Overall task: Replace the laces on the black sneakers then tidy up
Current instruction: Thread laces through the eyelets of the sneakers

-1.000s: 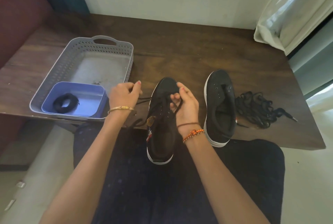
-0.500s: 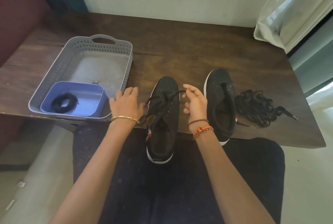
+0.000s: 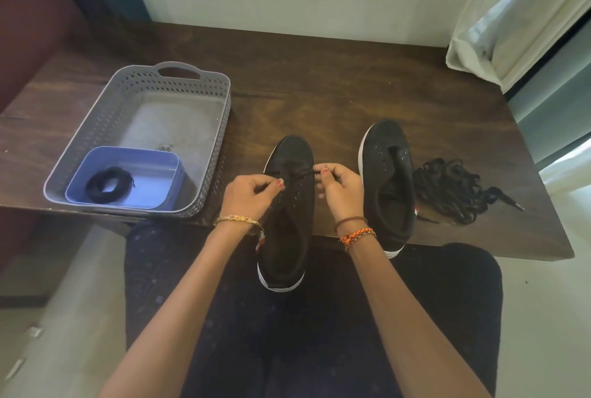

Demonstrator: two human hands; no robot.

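The black canvas sneaker with a white sole point(image 3: 287, 212) lies toe-away, its heel over the edge of the dark wooden surface point(image 3: 319, 93) above the lap. The left hand point(image 3: 249, 196) and right hand point(image 3: 340, 188) each pinch 1 end of a thin black lace point(image 3: 297, 172) that spans the top eyelets near the toe; the fingers point(image 3: 323, 172) are closed on it. To do this well, I would even the 2 ends first, pull the bar flat, then cross them through the next eyelet pair without twists. The second unlaced black sneaker point(image 3: 388, 183) waits to the right, a loose pile of black laces point(image 3: 447, 188) beside it. A coiled black lace point(image 3: 107, 184) sits in the blue plastic tub point(image 3: 153, 160) inside the grey perforated basket point(image 3: 179, 77).
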